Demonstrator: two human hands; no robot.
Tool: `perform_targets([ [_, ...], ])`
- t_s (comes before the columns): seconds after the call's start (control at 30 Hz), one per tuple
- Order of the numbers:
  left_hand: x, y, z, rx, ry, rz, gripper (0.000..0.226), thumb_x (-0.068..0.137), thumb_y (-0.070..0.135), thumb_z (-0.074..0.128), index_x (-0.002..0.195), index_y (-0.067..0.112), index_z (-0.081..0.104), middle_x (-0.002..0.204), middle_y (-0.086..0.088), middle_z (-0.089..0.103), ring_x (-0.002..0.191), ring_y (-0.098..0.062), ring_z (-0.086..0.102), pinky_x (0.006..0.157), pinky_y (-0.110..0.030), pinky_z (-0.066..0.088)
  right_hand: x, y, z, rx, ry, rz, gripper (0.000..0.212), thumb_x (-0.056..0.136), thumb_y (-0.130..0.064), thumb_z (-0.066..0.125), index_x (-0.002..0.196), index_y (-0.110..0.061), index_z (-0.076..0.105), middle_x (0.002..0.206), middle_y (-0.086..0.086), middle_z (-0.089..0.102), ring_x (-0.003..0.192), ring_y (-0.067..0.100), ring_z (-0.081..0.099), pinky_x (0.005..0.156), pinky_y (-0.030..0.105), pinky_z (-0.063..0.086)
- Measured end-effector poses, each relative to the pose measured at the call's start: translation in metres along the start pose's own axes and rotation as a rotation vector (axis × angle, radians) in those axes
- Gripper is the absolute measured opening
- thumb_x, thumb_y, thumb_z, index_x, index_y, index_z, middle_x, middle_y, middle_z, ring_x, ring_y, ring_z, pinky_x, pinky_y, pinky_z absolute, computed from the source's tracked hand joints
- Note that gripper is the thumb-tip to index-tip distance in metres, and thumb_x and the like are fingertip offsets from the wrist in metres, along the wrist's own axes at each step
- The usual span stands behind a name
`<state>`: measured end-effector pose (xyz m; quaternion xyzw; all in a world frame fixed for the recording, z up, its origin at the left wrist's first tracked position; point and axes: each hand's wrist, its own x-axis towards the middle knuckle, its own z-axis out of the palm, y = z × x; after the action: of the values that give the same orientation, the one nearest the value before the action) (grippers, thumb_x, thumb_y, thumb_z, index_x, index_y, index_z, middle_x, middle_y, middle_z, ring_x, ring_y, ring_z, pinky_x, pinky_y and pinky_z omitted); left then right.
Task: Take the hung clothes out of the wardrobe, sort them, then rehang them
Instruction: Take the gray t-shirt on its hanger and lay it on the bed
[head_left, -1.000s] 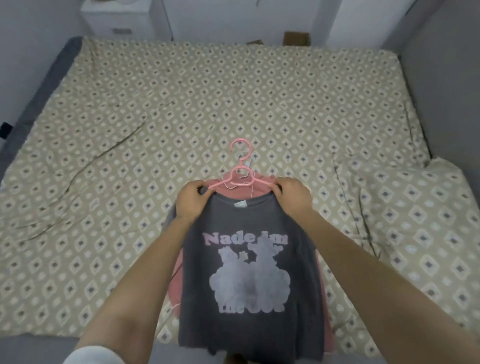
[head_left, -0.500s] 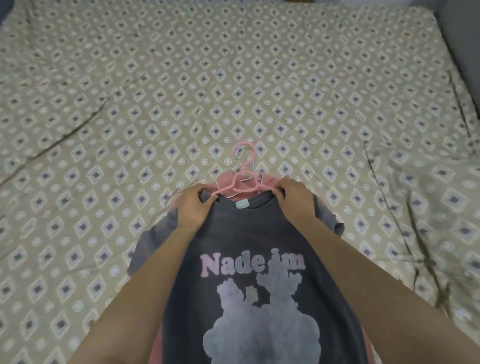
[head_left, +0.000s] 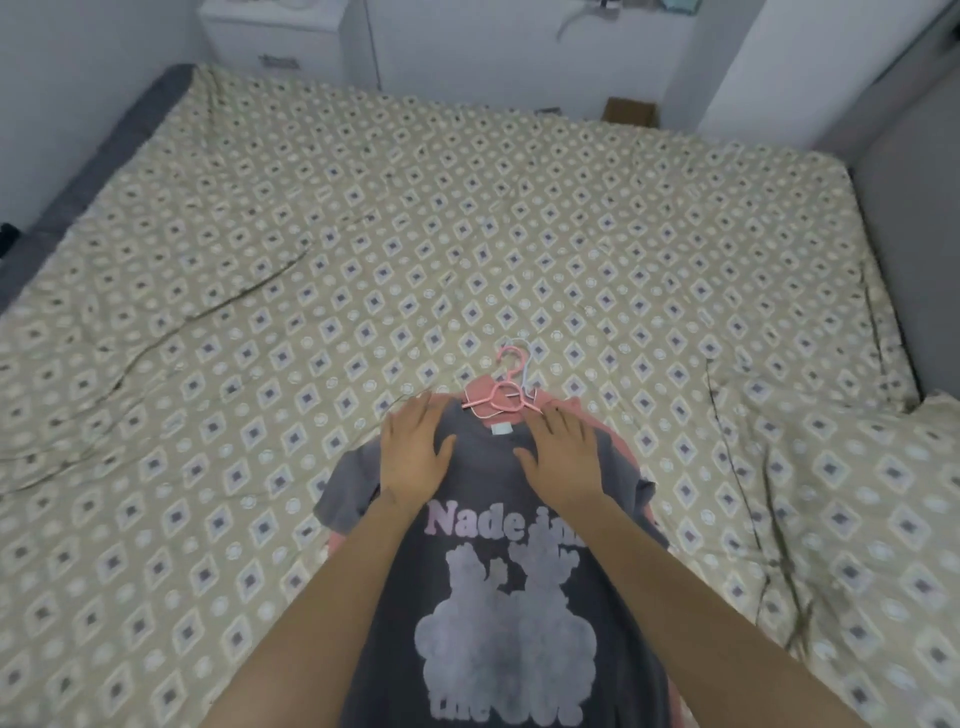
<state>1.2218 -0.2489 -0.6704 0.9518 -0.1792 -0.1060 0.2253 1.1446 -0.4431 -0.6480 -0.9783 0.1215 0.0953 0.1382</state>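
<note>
Grey T-shirt with pale pink lettering now lies flat on the bed, at the middle of its near edge, with its collar towards the far edge. A pink garment lies under it and shows past the shoulders. Pink hangers stick out of the collar, their hooks resting on the patterned cover; a paler hook seems to lie with them.

A second ago both hands pinched the shirt's shoulders beside the hanger and held the bundle up over the bed. That pinch is gone. The left hand and the right hand lie palm down on the shoulders, one on each side of the collar, fingers straight and spread, pressing the cloth and holding nothing.

So this bundle looks to be out of the wardrobe and set down, and I judge the sorting comes next: the hangers are not yet out of the clothes, and the two garments are not yet parted. Beyond the far edge stand a white cabinet and a cardboard box
</note>
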Motion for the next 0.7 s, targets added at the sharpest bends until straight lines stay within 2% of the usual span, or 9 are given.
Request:
perform_targets([
  [0.2, -0.084, 0.03, -0.082, 0.085, 0.042, -0.079, 0.057, 0.102, 0.034, 0.045, 0.155, 0.022, 0.026, 0.165, -0.002, 0.016, 0.152, -0.024, 0.009, 0.122, -0.047, -0.003, -0.055, -0.045, -0.056, -0.097, -0.088, -0.049, 0.066, 0.098, -0.045, 0.046, 0.154, -0.02, 0.022, 0.157, 0.012, 0.028, 0.145, 0.033, 0.022, 0.119, 0.05, 0.013],
  [0.33, -0.154, 0.041, -0.122, 0.104, 0.101, -0.177, 0.057, 0.103, 0.038, 0.039, 0.156, 0.025, 0.021, 0.165, -0.001, 0.012, 0.153, -0.022, 0.003, 0.121, -0.046, -0.007, -0.095, -0.083, -0.087, -0.143, -0.118, -0.122, 0.067, 0.1, -0.048, 0.04, 0.156, -0.022, 0.014, 0.161, 0.01, 0.019, 0.147, 0.032, 0.017, 0.12, 0.05, 0.012],
  [0.43, -0.209, 0.043, -0.143, 0.11, 0.164, -0.306, 0.058, 0.103, 0.041, 0.038, 0.157, 0.026, 0.02, 0.166, 0.0, 0.01, 0.153, -0.021, 0.001, 0.121, -0.047, -0.007, -0.12, -0.116, -0.105, -0.176, -0.147, -0.234, 0.066, 0.101, -0.046, 0.039, 0.157, -0.024, 0.01, 0.162, 0.008, 0.015, 0.148, 0.031, 0.014, 0.119, 0.049, 0.01],
  [0.57, -0.281, 0.034, -0.168, 0.134, 0.245, -0.459, 0.061, 0.103, 0.043, 0.038, 0.157, 0.027, 0.016, 0.166, 0.0, 0.005, 0.153, -0.02, -0.002, 0.121, -0.047, -0.008, -0.155, -0.164, -0.116, -0.241, -0.122, -0.43, 0.065, 0.1, -0.045, 0.043, 0.155, -0.023, 0.017, 0.159, 0.008, 0.024, 0.146, 0.031, 0.018, 0.118, 0.05, 0.015],
  [0.7, -0.354, 0.022, -0.196, 0.105, 0.371, -0.604, 0.061, 0.103, 0.044, 0.039, 0.157, 0.028, 0.017, 0.166, 0.001, 0.008, 0.153, -0.02, -0.001, 0.12, -0.047, -0.009, -0.199, -0.22, -0.118, -0.264, -0.154, -0.608, 0.066, 0.1, -0.043, 0.041, 0.156, -0.025, 0.013, 0.162, 0.007, 0.018, 0.149, 0.03, 0.013, 0.119, 0.048, 0.011],
])
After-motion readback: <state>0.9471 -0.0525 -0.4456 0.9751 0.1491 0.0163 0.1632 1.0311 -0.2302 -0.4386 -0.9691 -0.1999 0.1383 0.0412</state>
